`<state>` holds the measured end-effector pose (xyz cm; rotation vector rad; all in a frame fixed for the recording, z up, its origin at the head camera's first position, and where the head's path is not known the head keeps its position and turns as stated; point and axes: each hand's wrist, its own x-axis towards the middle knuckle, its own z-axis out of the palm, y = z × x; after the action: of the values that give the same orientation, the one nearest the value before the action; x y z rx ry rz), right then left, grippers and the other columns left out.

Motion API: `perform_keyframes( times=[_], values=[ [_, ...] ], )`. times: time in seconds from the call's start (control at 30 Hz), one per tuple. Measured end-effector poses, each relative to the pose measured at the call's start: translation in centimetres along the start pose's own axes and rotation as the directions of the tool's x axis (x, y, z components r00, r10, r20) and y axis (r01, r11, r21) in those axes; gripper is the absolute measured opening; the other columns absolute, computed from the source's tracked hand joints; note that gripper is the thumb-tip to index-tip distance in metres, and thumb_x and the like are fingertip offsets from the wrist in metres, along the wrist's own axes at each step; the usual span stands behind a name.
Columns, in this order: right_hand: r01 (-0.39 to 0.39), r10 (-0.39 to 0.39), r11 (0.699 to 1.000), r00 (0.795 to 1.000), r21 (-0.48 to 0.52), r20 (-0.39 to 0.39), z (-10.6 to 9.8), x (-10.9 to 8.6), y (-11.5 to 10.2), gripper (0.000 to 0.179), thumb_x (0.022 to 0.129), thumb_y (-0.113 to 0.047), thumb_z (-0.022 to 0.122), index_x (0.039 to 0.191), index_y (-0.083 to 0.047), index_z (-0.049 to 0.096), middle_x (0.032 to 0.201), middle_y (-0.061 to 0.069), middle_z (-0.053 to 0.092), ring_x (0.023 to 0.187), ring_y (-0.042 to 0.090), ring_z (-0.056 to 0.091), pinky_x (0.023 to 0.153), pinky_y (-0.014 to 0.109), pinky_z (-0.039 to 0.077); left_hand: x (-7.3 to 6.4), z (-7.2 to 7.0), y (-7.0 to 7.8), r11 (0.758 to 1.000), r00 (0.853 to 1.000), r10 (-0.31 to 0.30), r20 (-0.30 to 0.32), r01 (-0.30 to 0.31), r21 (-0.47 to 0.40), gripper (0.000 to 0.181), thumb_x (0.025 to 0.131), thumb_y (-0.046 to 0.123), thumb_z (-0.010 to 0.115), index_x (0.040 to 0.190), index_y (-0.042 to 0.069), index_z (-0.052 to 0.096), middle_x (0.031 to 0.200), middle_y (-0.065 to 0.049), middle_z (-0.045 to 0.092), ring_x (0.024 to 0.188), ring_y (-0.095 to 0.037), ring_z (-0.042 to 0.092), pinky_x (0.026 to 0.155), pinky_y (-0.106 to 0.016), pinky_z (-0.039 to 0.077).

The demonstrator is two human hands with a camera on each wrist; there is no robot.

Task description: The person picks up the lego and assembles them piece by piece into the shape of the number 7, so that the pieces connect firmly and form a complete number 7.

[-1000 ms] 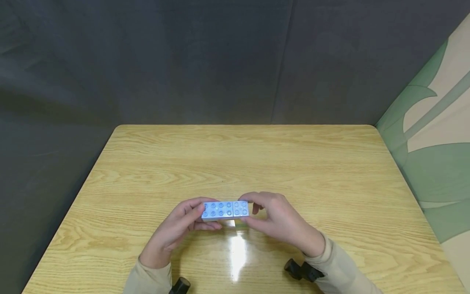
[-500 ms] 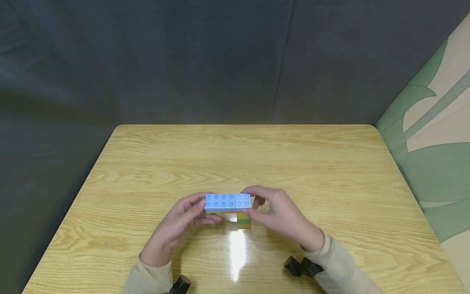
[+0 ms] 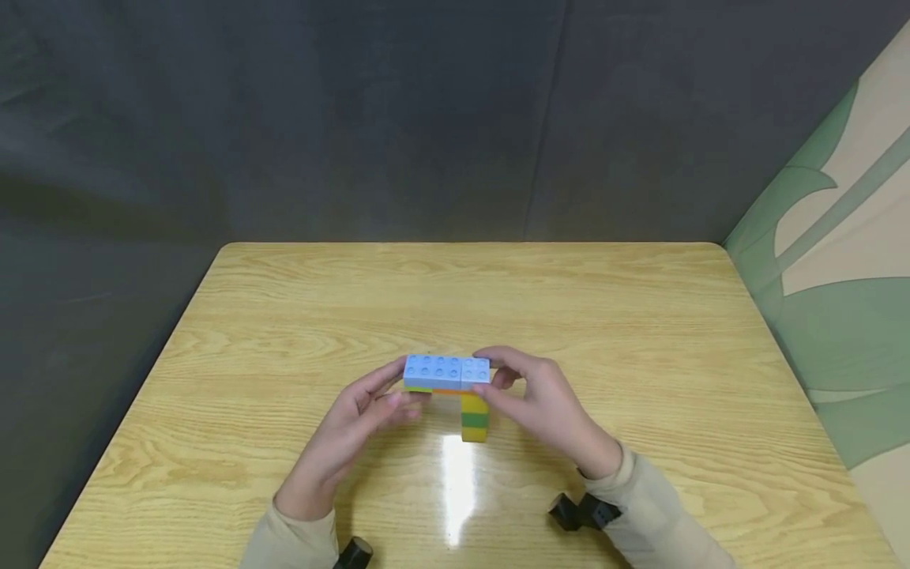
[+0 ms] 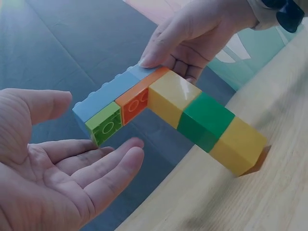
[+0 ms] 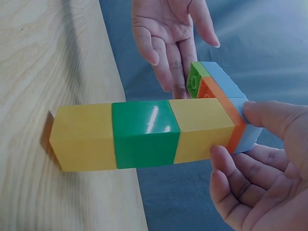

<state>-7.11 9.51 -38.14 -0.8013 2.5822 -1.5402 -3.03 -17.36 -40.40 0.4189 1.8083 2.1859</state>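
Observation:
Toy building bricks are joined into an upside-down L. Its column, in the right wrist view, has a yellow brick (image 5: 84, 137), a green brick (image 5: 145, 134) and another yellow brick (image 5: 202, 126). Across the top run an orange brick (image 4: 137, 98) and a lime brick (image 4: 107, 124), with light blue bricks (image 3: 434, 371) over them. The column's foot is right at the table. My right hand (image 3: 536, 407) pinches the blue bricks' right end, above the column. Around the overhanging left end, my left hand (image 4: 62, 168) is spread, thumb and fingers apart, fingertips close by the lime brick.
The wood-grain table (image 3: 284, 316) reaches to a dark curtain (image 3: 398, 126) at the back. A green and beige patterned cloth (image 3: 853, 332) hangs on the right. Black wrist devices (image 3: 583, 512) sit at both sleeves.
The joined bricks have moved away from the body and slightly right, and tilted so the yellow and green column shows. My left thumb has come off the blue bricks; my right hand keeps its pinch.

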Motion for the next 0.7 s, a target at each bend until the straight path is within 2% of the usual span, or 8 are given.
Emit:
perform_keyframes(
  times=[0.1,0.3,0.5,0.7],
  values=[
    [-0.007,0.008,1.000,1.000,0.015,-0.015,0.1,0.1,0.2,0.035,0.085,-0.015,0.076,0.119,-0.009,0.066,0.094,-0.003,0.069,0.077,0.011,0.061,0.055,0.025,0.049,0.0,0.2,0.0,0.999,0.999,0.036,-0.007,-0.036,0.020,0.051,0.102,0.003,0.044,0.150,-0.002,0.028,0.156,-0.021,0.027,0.122,-0.041,0.052,0.097,-0.052,0.045],
    [-0.011,0.013,0.999,0.999,0.046,-0.036,0.3,0.4,0.7,0.040,0.087,-0.015,0.075,0.124,-0.006,0.063,0.098,0.002,0.070,0.076,0.011,0.061,0.065,0.027,0.053,0.0,0.6,0.0,0.997,0.998,0.067,-0.013,-0.067,0.027,0.054,0.101,0.001,0.044,0.152,0.002,0.025,0.157,-0.019,0.025,0.131,-0.033,0.046,0.100,-0.050,0.043],
    [-0.051,0.056,0.992,0.997,0.113,-0.046,0.3,0.7,1.1,0.044,0.088,-0.016,0.074,0.128,-0.006,0.060,0.105,0.005,0.071,0.078,0.014,0.062,0.071,0.030,0.054,0.2,0.9,-0.3,0.991,0.992,0.128,0.014,-0.128,0.027,0.059,0.099,-0.003,0.046,0.153,-0.001,0.020,0.159,-0.021,0.017,0.134,-0.041,0.039,0.103,-0.043,0.041],
    [-0.054,0.064,0.987,0.996,0.151,-0.063,0.2,1.0,1.6,0.046,0.089,-0.011,0.072,0.131,-0.005,0.057,0.108,0.005,0.071,0.081,0.014,0.062,0.076,0.030,0.054,0.8,1.1,-0.8,0.989,0.989,0.144,0.041,-0.146,0.040,0.062,0.099,-0.004,0.045,0.154,0.004,0.017,0.160,-0.018,0.012,0.136,-0.045,0.033,0.105,-0.037,0.039]
  ],
)
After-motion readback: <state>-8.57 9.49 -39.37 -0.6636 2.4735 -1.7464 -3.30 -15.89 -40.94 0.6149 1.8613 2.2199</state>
